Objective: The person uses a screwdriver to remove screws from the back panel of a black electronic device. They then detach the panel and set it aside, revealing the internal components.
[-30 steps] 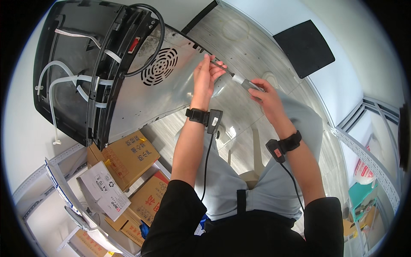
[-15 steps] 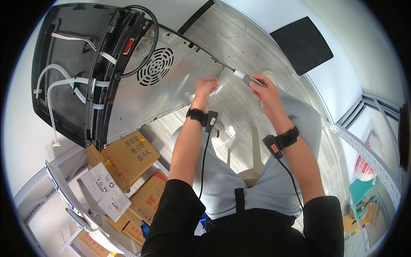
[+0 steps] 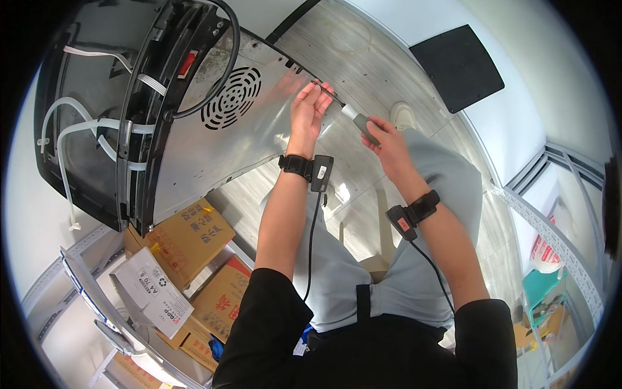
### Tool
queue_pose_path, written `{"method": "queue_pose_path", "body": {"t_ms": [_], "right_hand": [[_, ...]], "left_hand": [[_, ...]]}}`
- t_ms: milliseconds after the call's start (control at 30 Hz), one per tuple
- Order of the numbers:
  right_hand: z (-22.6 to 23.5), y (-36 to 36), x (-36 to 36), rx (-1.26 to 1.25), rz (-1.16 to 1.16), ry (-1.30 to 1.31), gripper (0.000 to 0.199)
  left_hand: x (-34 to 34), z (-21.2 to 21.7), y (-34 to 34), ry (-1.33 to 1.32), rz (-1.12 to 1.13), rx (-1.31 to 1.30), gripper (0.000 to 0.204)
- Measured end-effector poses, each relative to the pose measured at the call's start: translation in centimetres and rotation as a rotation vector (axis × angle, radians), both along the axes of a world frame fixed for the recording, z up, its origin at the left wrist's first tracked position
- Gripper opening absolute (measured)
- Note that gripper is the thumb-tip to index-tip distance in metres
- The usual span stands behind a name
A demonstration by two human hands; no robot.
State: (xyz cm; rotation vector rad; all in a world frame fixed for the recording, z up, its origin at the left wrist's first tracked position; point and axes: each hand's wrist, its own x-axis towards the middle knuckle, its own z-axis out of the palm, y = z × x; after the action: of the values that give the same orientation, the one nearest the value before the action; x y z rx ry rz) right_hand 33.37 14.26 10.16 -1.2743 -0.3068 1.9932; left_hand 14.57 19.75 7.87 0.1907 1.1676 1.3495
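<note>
My right hand (image 3: 383,137) grips the grey-and-white handle of a screwdriver (image 3: 357,118), whose thin dark shaft slants up to the left. At the shaft's tip, the fingers of my left hand (image 3: 307,111) are pinched together; anything small between them is too tiny to make out. Behind that hand stands a large appliance with a bare metal side panel (image 3: 259,142). The panel has a round slotted vent (image 3: 231,98), and the screwdriver tip is near its far right edge. On the appliance's black left part are white hoses (image 3: 84,124), a red switch (image 3: 188,65) and a black cable (image 3: 232,61).
Cardboard boxes (image 3: 184,243) and a white carton lid (image 3: 152,292) sit on a rack at lower left. A black panel (image 3: 457,68) lies at upper right. On the right are metal shelving (image 3: 551,240) and a teal basket (image 3: 541,288). My legs (image 3: 414,259) are below my hands.
My left hand has moved up to the screwdriver's tip. My right hand has drawn the screwdriver left and slightly down, away from the panel's corner. The view has shifted a little.
</note>
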Motion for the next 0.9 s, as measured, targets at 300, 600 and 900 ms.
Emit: {"method": "queue_pose_path", "body": {"t_ms": [300,600,900], "right_hand": [[0.82,0.30,-0.06,0.001,0.073,-0.010,0.035],[0.36,0.17,-0.10,-0.025,0.054,0.016,0.035],[-0.02,0.07,-0.32,0.044,0.118,-0.022,0.035]], "left_hand": [[-0.40,0.09,0.46,-0.006,0.003,0.016,0.019],[-0.20,-0.19,0.65,0.043,-0.002,0.004,0.020],[-0.27,-0.02,0.80,-0.011,0.039,0.013,0.018]]}}
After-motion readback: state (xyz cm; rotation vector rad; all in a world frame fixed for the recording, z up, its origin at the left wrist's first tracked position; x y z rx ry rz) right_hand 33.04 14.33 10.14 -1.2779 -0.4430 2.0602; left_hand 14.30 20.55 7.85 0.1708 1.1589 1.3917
